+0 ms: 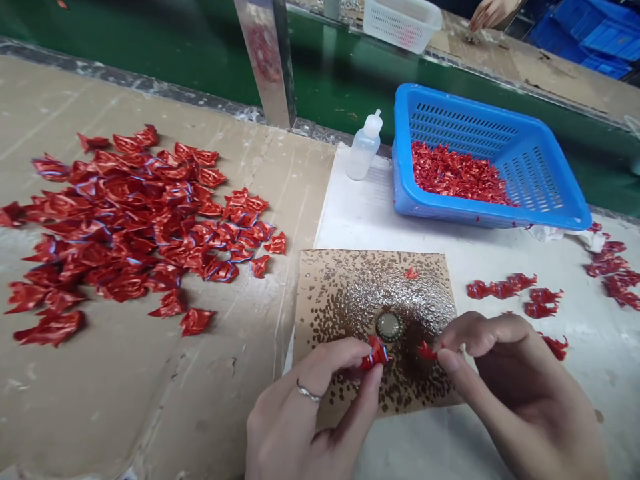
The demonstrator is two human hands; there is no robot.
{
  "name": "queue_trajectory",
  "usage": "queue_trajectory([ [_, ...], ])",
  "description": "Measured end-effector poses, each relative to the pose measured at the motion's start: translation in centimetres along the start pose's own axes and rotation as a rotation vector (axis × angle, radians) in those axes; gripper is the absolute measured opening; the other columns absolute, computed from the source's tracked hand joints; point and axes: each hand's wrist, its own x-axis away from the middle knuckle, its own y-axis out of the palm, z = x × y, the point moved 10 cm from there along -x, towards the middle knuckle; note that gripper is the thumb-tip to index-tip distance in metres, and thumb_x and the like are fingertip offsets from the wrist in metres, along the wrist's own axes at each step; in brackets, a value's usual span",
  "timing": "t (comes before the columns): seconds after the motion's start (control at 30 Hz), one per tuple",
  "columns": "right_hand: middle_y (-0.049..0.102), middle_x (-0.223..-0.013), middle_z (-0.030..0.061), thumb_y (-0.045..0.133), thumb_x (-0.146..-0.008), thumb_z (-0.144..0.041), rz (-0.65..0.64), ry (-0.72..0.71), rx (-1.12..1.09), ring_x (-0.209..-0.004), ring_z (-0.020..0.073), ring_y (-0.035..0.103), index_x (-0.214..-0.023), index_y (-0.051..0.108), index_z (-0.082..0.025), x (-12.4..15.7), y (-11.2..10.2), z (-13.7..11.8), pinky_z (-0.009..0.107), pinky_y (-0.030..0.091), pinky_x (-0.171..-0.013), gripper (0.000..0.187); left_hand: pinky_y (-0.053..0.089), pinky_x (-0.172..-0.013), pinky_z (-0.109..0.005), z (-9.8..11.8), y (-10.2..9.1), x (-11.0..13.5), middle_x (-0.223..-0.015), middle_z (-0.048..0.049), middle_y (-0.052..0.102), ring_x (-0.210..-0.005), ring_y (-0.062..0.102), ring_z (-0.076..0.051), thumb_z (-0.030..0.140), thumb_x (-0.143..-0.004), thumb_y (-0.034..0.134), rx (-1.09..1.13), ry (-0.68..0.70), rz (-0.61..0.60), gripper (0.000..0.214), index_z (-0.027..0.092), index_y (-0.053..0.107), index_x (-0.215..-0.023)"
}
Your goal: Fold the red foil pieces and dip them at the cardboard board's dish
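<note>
My left hand (315, 407), a ring on one finger, pinches a red molded piece (376, 353) with blue and white stripes. In my right hand (505, 380) a smaller red piece (428, 351) is held between thumb and forefinger. The two pieces are apart, above a brown cardboard sheet (313, 293) spotted with wet-looking drops. Just beyond my fingers a round bottle cap (389, 325) holding clear liquid rests on that sheet. A tiny red piece (411, 273) lies near the sheet's far edge.
A large pile of striped red pieces (125, 227) spreads at left. A blue basket (490, 213) holds many small red pieces, beside a squeeze bottle (364, 147). More red pieces (503, 288) lie at right. Behind the metal post (267, 60) are a white basket (400, 27) and another person's hand (493, 13).
</note>
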Motion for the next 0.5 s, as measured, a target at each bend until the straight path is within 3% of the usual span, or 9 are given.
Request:
queue_trajectory([
  [0.17,0.073,-0.088,-0.0043,0.074,-0.097,-0.022,-0.033,-0.029,-0.205,-0.089,0.0180,0.076,-0.096,0.061,-0.037,0.3,2.3,-1.7,0.024,0.068,-0.077,0.019,0.057,-0.076,0.000,0.1,0.5,0.2,-0.084,0.0135,0.076,-0.066,0.073,0.001,0.013,-0.095,0.068,0.023,-0.036,-0.059,0.019,0.028,0.063,-0.105],
  [0.5,0.076,-0.092,-0.0008,0.072,-0.100,-0.023,-0.107,0.096,-0.245,-0.089,0.0202,0.079,-0.098,0.067,-0.038,-0.1,3.8,-0.5,0.025,0.070,-0.079,0.016,0.058,-0.076,-0.003,-0.1,0.4,0.1,-0.083,0.0135,0.076,-0.064,0.073,0.000,0.012,-0.094,0.068,0.009,-0.025,-0.066,0.020,0.029,0.063,-0.105],
])
